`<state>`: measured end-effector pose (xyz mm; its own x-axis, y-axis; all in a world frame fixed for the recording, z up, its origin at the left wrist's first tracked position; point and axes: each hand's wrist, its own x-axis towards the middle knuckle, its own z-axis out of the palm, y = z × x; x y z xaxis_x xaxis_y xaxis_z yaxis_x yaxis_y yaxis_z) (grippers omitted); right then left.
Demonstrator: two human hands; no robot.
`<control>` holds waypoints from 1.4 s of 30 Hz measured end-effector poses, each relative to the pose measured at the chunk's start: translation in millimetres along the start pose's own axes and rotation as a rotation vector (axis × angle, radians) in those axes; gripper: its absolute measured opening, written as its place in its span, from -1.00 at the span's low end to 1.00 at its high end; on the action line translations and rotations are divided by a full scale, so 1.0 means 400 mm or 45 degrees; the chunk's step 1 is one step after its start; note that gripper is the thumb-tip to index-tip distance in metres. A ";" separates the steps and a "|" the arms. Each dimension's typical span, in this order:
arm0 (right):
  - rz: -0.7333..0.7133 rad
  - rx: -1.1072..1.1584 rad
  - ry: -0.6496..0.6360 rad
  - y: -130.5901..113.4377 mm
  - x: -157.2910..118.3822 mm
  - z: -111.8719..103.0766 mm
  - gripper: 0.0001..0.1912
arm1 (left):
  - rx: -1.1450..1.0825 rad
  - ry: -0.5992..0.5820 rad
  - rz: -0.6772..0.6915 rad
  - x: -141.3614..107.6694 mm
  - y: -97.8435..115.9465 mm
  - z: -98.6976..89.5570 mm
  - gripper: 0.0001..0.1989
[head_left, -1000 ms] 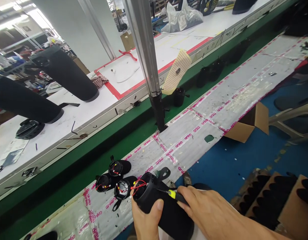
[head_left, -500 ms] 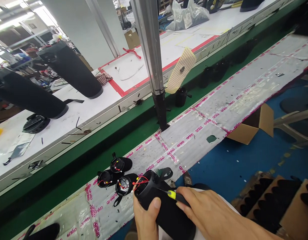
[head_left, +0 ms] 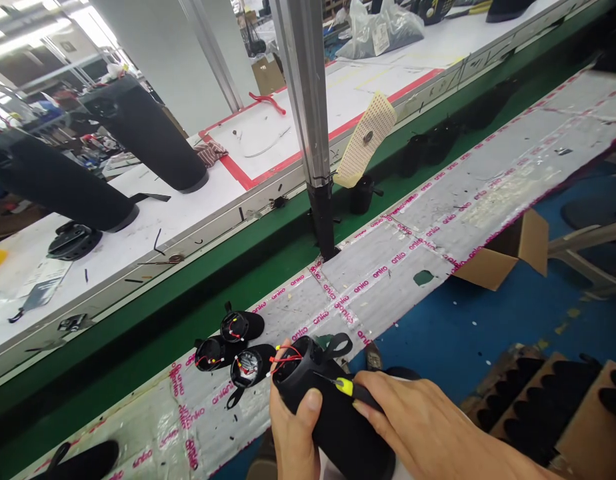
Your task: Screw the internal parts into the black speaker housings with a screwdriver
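Note:
My left hand (head_left: 299, 427) is wrapped round a black cloth-covered cylinder (head_left: 355, 437), which looks like a portable speaker housing. Its open end tilts up and to the left, with red wires (head_left: 286, 357) sticking out and a black strap loop (head_left: 340, 345) at the rim. In my right hand (head_left: 403, 417) is a slim hand tool (head_left: 345, 387) with a black and yellow handle. The tool's thin metal tip touches or nearly touches the housing just below the rim; its exact kind cannot be made out.
Three similar housings (head_left: 248, 368) with wires lie on the plastic-covered ledge (head_left: 373, 280), left of my hands. A metal post (head_left: 305, 100) rises ahead. Larger black cylinders (head_left: 148, 140) stand on the white bench (head_left: 188, 227). Cardboard boxes (head_left: 531, 250) sit at the right.
The housing, both hands and the tool have shifted very slightly to the right in the picture. The grip of each hand looks the same.

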<state>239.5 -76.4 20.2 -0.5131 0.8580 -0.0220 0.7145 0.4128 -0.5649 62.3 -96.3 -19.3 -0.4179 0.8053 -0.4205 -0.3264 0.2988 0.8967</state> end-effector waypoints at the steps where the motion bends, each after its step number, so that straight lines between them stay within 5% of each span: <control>1: -0.001 0.017 0.014 0.000 -0.001 0.001 -0.84 | -0.002 -0.002 -0.006 -0.001 0.000 0.000 -0.12; 12: 0.104 0.044 0.256 0.079 -0.049 0.047 -0.66 | -0.033 -0.313 -0.221 0.004 0.038 0.012 -0.22; 18: 0.006 0.078 0.112 0.097 -0.021 -0.019 -0.78 | -0.035 -0.513 -0.257 0.022 0.045 0.052 -0.45; 22: -0.175 -0.066 0.020 0.126 0.013 -0.075 -0.83 | 0.108 -0.580 -0.155 0.024 0.057 0.075 -0.40; 29: -0.449 -0.507 -0.044 0.170 0.022 -0.126 -0.85 | 0.322 -0.497 -0.032 0.015 0.076 0.103 -0.46; 42: -0.545 -0.788 -0.204 0.149 0.048 -0.166 -0.74 | 0.498 -0.287 0.007 -0.005 0.076 0.103 -0.45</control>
<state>304.0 -15.1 40.8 -0.8337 0.5498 -0.0513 0.5500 0.8351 0.0127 87.9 -67.8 14.7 -0.2096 0.8860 -0.4136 0.0387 0.4302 0.9019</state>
